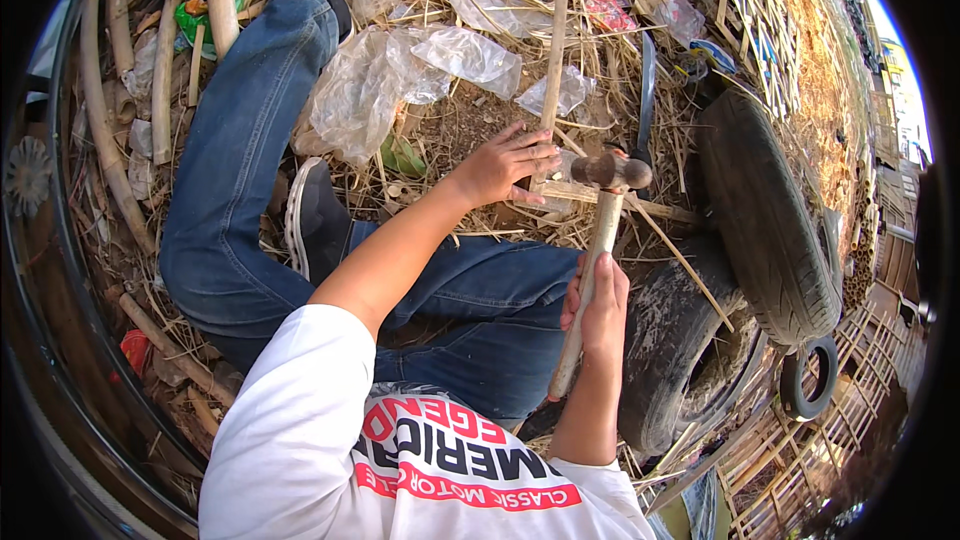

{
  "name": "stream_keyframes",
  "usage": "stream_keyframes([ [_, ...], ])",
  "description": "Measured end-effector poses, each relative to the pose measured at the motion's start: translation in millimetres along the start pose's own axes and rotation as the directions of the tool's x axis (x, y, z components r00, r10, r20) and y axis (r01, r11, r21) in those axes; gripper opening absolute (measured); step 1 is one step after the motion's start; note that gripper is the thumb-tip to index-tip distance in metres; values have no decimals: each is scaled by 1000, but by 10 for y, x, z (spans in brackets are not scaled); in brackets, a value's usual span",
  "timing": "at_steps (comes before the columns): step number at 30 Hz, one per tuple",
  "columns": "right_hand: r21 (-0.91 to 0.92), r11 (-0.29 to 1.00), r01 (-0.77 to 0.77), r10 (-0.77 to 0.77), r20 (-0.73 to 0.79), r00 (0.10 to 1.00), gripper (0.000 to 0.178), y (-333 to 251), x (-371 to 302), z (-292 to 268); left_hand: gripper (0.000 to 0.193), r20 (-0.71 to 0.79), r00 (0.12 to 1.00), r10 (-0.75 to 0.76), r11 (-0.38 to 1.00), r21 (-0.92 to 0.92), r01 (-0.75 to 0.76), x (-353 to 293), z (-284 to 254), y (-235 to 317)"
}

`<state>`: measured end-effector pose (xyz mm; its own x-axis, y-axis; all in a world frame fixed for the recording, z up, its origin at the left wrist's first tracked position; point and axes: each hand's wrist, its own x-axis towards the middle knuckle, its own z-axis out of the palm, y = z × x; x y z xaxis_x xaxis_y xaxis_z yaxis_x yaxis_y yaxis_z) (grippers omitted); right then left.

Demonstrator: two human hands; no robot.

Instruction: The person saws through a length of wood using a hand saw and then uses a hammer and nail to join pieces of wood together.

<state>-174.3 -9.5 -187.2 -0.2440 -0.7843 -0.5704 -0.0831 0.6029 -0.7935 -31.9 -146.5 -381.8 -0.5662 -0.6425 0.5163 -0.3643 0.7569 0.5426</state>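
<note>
My right hand (598, 302) is wrapped round the wooden handle of a hammer (606, 230). Its rusty metal head, with a rounded end, points away from me. To the left of the hammer head, my left hand (503, 166) has its fingers across the near end of a long, thin bamboo stick (555, 40), thumb apart below them. The stick runs from there to the far edge of the view. Close to its near end lies a flat bamboo piece (620, 201) on the ground. A long dark blade (648, 90) rests just beyond the hammer head.
My jeans-clad legs (250, 140) are bent on the littered ground. Clear plastic bags (365, 90) and straw lie ahead. Worn tyres (770, 220) stand at the right, with a bamboo lattice (800, 460) behind. Bamboo poles (160, 80) and a dark curved rim (75, 270) are on the left.
</note>
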Motion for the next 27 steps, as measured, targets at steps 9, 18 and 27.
stream_keyframes([
  [9,-198,976,-92,119,129,984,49,138,113,57,57,17,1000,-1,999,-41,1,9,-77,14],
  [18,-117,991,-60,61,5,998,50,-107,-20,0,66,0,1000,-17,1000,-10,17,-20,3,17],
  [27,-173,984,-52,71,102,992,51,263,154,29,68,10,1000,-27,999,-36,28,-14,12,25],
])
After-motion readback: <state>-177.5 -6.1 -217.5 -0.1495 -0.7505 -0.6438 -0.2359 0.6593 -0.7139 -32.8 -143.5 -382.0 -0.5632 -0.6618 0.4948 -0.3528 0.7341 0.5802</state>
